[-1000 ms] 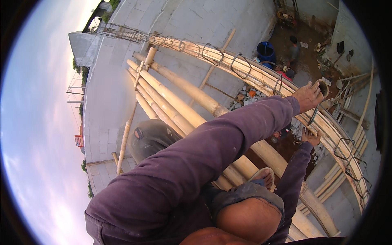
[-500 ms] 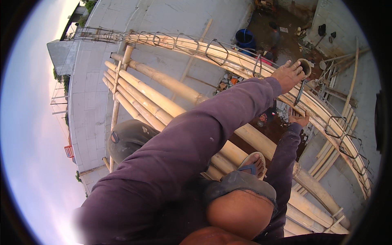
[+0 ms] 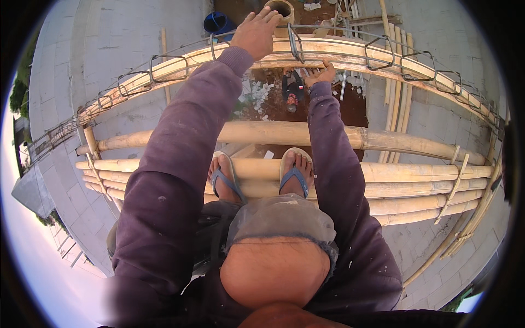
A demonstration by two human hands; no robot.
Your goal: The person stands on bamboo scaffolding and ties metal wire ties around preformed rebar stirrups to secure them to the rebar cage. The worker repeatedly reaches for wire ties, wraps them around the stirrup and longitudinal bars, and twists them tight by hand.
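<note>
Ahead of me a long pale wooden plank form [image 3: 339,48] spans from side to side, with a steel rebar cage [image 3: 377,54] of bent stirrups along it. My left hand [image 3: 256,34] reaches over the form, its fingers closed against the rim of an upright hollow bamboo pole [image 3: 283,7]. Lower and to the right, my right hand [image 3: 320,75] grips the near edge of the form, thumb raised, some fingers hidden. A dark steel stirrup [image 3: 295,44] stands between the hands.
My sandalled feet [image 3: 295,174] rest on lashed bamboo poles [image 3: 394,173]; a thicker bamboo pole [image 3: 268,133] crosses beyond them. Far below, a person [image 3: 292,93] is on the brown ground, near white rubble. A blue barrel [image 3: 217,23] and leaning poles [image 3: 396,82] stand by grey block walls.
My view has swung round, so the form now runs level across it and both feet show. My hands stay at about the same places on the pole and the form.
</note>
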